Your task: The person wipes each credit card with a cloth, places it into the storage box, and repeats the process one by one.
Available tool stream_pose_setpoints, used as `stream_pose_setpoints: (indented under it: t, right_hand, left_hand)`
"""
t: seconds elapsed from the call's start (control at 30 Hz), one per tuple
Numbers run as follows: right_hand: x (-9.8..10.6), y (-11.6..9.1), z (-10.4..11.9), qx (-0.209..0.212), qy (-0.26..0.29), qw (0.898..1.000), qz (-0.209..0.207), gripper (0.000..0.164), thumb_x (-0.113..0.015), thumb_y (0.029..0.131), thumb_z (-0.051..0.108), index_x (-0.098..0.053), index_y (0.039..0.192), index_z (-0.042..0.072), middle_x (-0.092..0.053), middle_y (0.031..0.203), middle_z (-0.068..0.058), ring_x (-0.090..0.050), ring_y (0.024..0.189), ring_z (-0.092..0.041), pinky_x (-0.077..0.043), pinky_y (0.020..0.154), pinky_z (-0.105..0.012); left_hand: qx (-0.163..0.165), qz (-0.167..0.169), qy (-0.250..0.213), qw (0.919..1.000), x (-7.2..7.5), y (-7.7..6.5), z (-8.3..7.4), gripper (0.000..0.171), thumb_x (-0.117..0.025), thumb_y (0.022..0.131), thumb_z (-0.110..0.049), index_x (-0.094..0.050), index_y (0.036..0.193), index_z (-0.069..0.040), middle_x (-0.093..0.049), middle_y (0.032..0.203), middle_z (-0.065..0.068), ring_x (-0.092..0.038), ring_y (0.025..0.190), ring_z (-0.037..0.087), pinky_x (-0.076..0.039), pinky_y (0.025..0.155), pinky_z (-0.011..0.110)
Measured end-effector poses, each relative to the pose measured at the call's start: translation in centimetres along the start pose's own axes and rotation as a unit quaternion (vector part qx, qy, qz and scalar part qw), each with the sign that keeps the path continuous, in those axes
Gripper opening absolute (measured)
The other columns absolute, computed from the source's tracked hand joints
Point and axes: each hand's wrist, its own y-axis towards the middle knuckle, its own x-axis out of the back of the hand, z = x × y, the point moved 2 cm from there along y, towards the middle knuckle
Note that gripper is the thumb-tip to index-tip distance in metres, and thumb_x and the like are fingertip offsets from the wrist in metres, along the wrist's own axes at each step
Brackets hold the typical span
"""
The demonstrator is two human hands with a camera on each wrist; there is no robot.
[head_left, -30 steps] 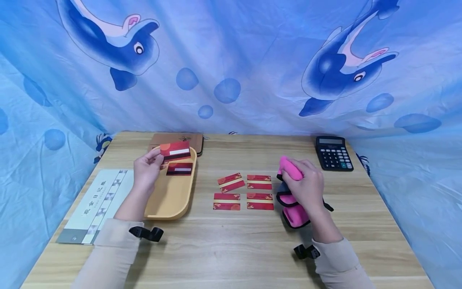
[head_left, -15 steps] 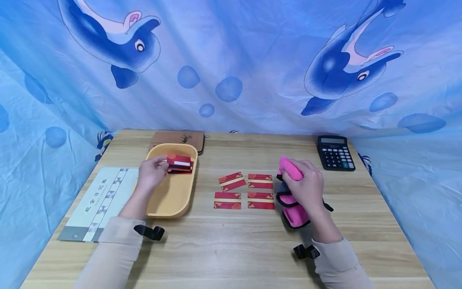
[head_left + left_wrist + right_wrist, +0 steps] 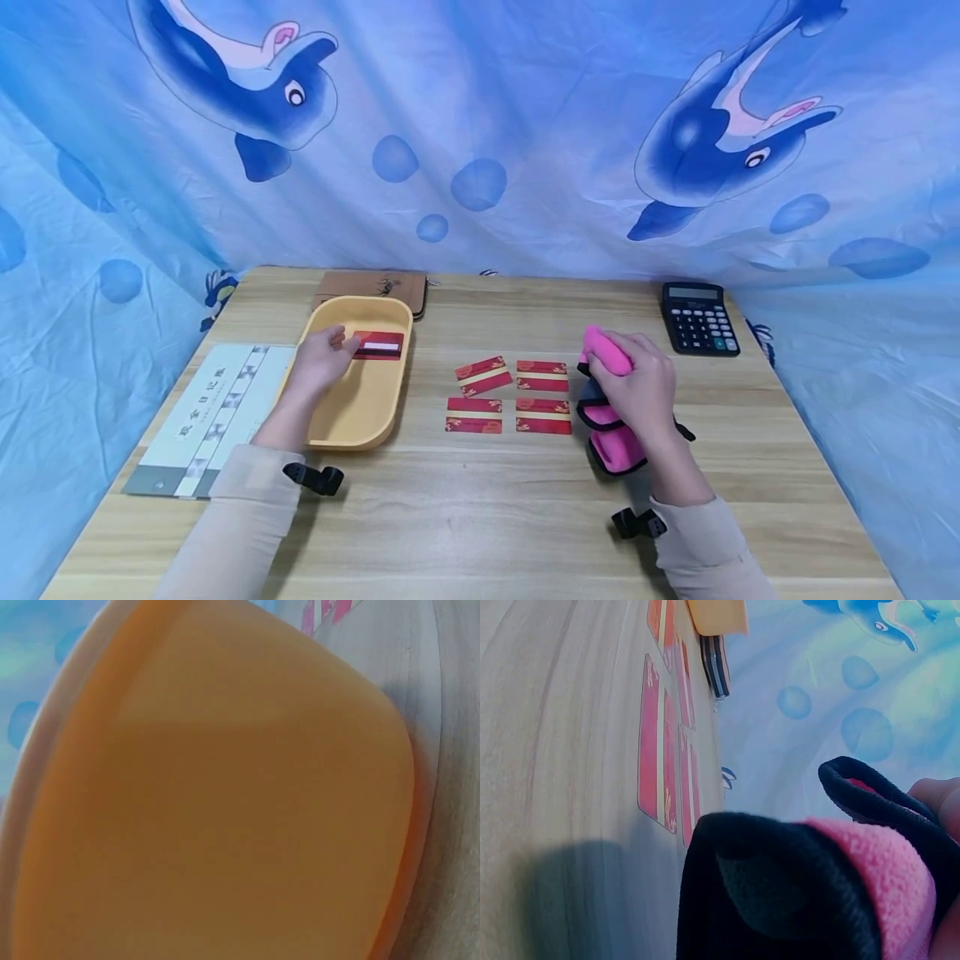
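Observation:
In the head view my left hand is over the left side of a yellow tray, fingers loose, thumb tip right at a red card. That card shows a white strip and a dark stripe and lies in the tray's far half. The left wrist view shows only the tray's bare inside. On the right, my right hand grips a pink fabric pouch with black trim, fingers curled round its upper end. A dark opening in the pouch faces the right wrist camera.
Several red cards with a cream band, one of them a tilted card, lie mid-table between tray and pouch. A black calculator sits at the back right. A brown notebook is behind the tray, and a pale ledger left of it.
My left hand has lowered a red card into the tray over the one lying there, let go of it and drawn slightly left. My right hand keeps its grip on the pouch.

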Motion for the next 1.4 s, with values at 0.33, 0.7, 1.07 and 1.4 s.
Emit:
stream_pose_setpoints:
  t: [0.33,0.7,1.07,1.4]
  right_hand:
    - [0.2,-0.2,-0.2,-0.002,0.002,1.000,-0.005,0.037,-0.085,0.079,0.014,-0.077,0.113,0.004,-0.074,0.100,-0.017,-0.068,0.082,-0.032,-0.051,0.062,-0.043]
    - [0.3,-0.5,-0.5,-0.027,-0.001,1.000,-0.008,0.039,-0.086,0.079,0.015,-0.076,0.116,0.004,-0.073,0.104,-0.016,-0.068,0.088,-0.032,-0.051,0.066,-0.043]
    - [0.3,-0.9,-0.5,-0.024,0.008,1.000,-0.012,0.040,-0.086,0.079,0.014,-0.076,0.115,0.002,-0.073,0.105,-0.017,-0.069,0.089,-0.033,-0.050,0.067,-0.043]
    - [0.2,-0.9,-0.5,-0.025,0.007,1.000,-0.014,0.040,-0.086,0.079,0.014,-0.076,0.116,0.003,-0.073,0.105,-0.017,-0.069,0.089,-0.033,-0.052,0.068,-0.044]
  left_hand:
    - [-0.099,-0.085,0.031,0.9910,-0.9,-1.3,-3.3,0.053,-0.057,0.104,-0.025,-0.047,0.144,0.009,-0.054,0.141,0.029,-0.052,0.130,0.045,-0.043,0.111,0.056]
    - [-0.233,-0.129,0.013,0.9638,-4.1,-3.1,-7.2,0.042,-0.069,0.097,-0.016,-0.061,0.132,0.005,-0.063,0.128,0.025,-0.059,0.120,0.042,-0.046,0.104,0.055]
    - [-0.284,-0.044,-0.043,0.9570,-8.2,-4.5,-10.1,0.038,-0.066,0.100,-0.021,-0.064,0.133,-0.002,-0.063,0.133,0.016,-0.061,0.117,0.035,-0.052,0.102,0.050]
    - [-0.264,-0.002,-0.053,0.9629,-11.5,-5.2,-10.4,0.036,-0.068,0.099,-0.019,-0.065,0.132,-0.005,-0.064,0.133,0.011,-0.060,0.123,0.028,-0.052,0.105,0.046]
